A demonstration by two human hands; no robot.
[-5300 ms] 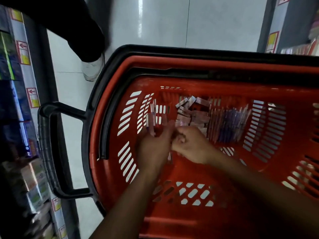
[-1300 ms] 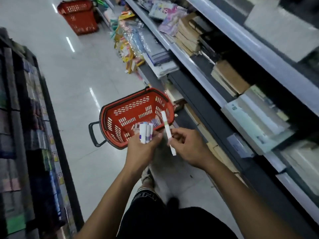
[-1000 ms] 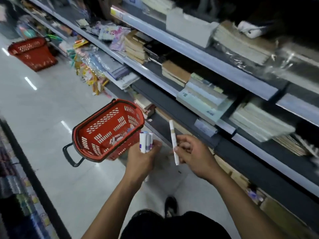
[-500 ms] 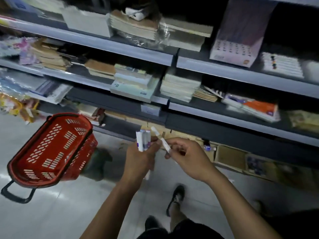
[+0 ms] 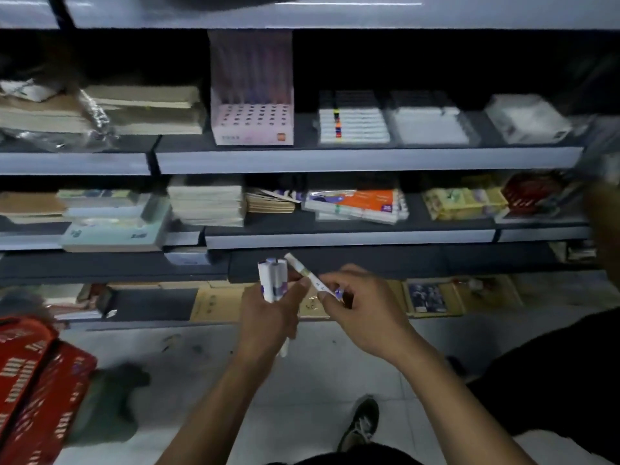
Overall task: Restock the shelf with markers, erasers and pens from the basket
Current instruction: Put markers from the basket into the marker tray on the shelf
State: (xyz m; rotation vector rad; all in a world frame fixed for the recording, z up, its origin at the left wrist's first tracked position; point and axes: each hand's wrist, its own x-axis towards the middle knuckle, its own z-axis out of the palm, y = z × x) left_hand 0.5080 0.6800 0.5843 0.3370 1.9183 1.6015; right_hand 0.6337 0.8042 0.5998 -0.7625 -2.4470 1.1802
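Note:
My left hand (image 5: pixel 268 313) grips a bundle of white markers (image 5: pixel 272 280) held upright, their ends sticking out above and below my fist. My right hand (image 5: pixel 360 305) pinches a single white marker (image 5: pixel 307 273) that tilts up to the left, its tip close to the bundle. Both hands hover in front of the lower shelf edge (image 5: pixel 349 238). Higher up, a shelf (image 5: pixel 365 159) carries rows of white markers (image 5: pixel 352 124) and a pink display box (image 5: pixel 253 124). The red basket (image 5: pixel 30 380) stands on the floor at the lower left, partly out of view.
Stacks of notebooks (image 5: pixel 206 204) and paper packs fill the left shelves. An orange packet (image 5: pixel 362 203) and yellow packs (image 5: pixel 464 203) lie on the middle shelf. Another person stands at the right edge (image 5: pixel 600 223). My shoe (image 5: pixel 360 424) rests on the tiled floor.
My view has swung from the basket and aisle to face the shelves squarely. The basket has slid to the lower left. Both hands keep their markers, now closer to the shelf.

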